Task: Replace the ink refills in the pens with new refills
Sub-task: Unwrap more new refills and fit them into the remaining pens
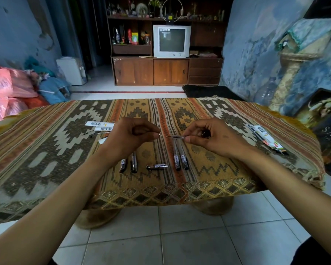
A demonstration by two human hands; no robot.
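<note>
My right hand [216,137] pinches a thin ink refill [177,137] held level above the patterned tablecloth, its tip pointing left. My left hand [131,137] is closed on a small pen part; only a pale tip [159,134] shows at the fingertips, a short gap from the refill's tip. On the cloth below lie two pens [180,159] side by side, two pen pieces [129,163] by my left wrist, and a short pen cap section [157,166] lying crosswise.
Opened refill packets [99,125] lie at the left of the table [46,142]; loose thin refills [96,132] lie beside them. A sealed refill pack [266,139] sits near the right edge. Tiled floor lies below; a TV cabinet [168,69] stands behind.
</note>
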